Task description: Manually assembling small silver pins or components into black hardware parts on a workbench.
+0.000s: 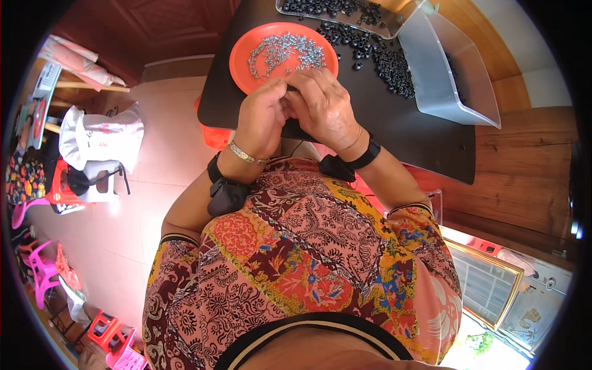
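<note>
Left hand [264, 117] and right hand [325, 108] meet at the red plate [238, 57]

From where I stand, the fingertips are brought together at the plate's near edge; what they pinch, if anything, I cannot tell. Small silvery pieces [306, 54] lie scattered across the plate, which sits on the dark tabletop [382, 126]. Farther right, little black parts [396, 75] are spread loose beside a translucent bin [428, 71]

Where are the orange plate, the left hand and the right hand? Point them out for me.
Orange plate [237, 59]: head view, on its bare left rim.
Left hand [263, 113]: head view, on the middle of the hand.
Right hand [325, 110]: head view, on the back of the hand.
</note>
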`<state>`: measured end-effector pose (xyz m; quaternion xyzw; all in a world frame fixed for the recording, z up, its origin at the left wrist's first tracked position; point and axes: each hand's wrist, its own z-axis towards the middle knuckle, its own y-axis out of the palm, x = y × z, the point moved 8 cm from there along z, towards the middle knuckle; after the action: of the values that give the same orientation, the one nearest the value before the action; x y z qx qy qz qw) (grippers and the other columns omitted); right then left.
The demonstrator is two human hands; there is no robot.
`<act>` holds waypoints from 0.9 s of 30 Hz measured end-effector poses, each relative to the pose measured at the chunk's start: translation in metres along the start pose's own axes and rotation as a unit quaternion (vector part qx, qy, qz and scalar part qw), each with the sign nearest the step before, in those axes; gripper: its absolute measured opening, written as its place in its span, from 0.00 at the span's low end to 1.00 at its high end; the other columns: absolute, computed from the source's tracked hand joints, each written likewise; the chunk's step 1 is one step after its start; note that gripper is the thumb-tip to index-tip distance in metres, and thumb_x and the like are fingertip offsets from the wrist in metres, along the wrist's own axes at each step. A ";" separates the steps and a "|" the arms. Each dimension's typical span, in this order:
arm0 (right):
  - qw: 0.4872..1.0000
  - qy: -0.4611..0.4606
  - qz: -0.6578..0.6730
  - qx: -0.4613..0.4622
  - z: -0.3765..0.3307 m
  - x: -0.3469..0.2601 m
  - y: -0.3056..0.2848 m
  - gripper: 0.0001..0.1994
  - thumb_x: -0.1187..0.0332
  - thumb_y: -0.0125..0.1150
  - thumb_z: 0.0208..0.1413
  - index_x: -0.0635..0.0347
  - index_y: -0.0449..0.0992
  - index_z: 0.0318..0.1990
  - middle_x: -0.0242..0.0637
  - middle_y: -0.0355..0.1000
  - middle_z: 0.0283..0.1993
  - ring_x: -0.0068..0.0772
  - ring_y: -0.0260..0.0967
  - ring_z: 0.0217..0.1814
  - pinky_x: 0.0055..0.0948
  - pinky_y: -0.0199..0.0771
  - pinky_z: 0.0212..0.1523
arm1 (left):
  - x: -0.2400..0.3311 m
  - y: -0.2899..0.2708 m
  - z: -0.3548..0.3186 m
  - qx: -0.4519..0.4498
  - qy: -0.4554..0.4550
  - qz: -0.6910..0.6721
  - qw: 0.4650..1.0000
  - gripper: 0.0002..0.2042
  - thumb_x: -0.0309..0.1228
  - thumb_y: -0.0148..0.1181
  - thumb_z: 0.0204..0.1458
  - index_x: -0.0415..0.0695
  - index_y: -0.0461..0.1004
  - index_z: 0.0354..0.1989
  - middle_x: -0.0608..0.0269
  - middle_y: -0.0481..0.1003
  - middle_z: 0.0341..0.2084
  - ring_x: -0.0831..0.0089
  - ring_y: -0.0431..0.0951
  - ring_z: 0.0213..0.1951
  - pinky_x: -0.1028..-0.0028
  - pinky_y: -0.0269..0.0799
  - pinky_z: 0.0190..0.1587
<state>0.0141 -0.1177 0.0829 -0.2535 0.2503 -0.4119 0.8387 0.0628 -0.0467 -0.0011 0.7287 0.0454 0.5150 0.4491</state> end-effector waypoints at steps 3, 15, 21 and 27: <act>1.000 -0.001 0.015 0.013 0.007 0.001 -0.014 0.13 0.78 0.65 0.44 0.61 0.72 0.39 0.38 0.74 0.36 0.43 0.72 0.35 0.35 0.74 0.37 | 0.008 0.013 -0.002 -0.012 -0.002 0.001 1.000 0.13 0.34 0.42 0.61 0.39 0.70 0.42 0.60 0.75 0.35 0.73 0.74 0.34 0.73 0.68 0.41; 0.854 0.108 -0.478 0.177 0.050 0.111 -0.187 0.11 0.67 0.64 0.50 0.57 0.79 0.42 0.37 0.77 0.41 0.40 0.72 0.47 0.37 0.71 0.50 | 0.018 -0.036 0.006 -0.021 -0.039 -0.023 0.999 0.16 0.36 0.44 0.60 0.36 0.72 0.42 0.57 0.75 0.34 0.67 0.75 0.36 0.72 0.68 0.42; 0.958 0.197 -0.202 -0.044 0.021 0.140 -0.093 0.12 0.61 0.63 0.53 0.56 0.80 0.40 0.39 0.78 0.36 0.35 0.75 0.36 0.31 0.74 0.36 | 0.015 -0.039 0.005 -0.007 -0.052 -0.027 0.998 0.14 0.36 0.44 0.60 0.38 0.72 0.39 0.57 0.75 0.32 0.67 0.75 0.34 0.72 0.69 0.40; 0.906 0.289 -0.194 -0.241 -0.026 0.176 -0.032 0.12 0.59 0.63 0.51 0.57 0.79 0.38 0.42 0.77 0.34 0.42 0.75 0.37 0.35 0.73 0.38 | 0.015 -0.036 0.003 -0.023 -0.058 -0.029 0.998 0.13 0.36 0.44 0.60 0.39 0.72 0.38 0.59 0.75 0.32 0.68 0.75 0.34 0.73 0.68 0.38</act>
<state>0.0739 -0.2842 0.0464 -0.3610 0.5192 -0.5492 0.5463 0.0868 -0.0194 -0.0158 0.7450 0.0281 0.4597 0.4826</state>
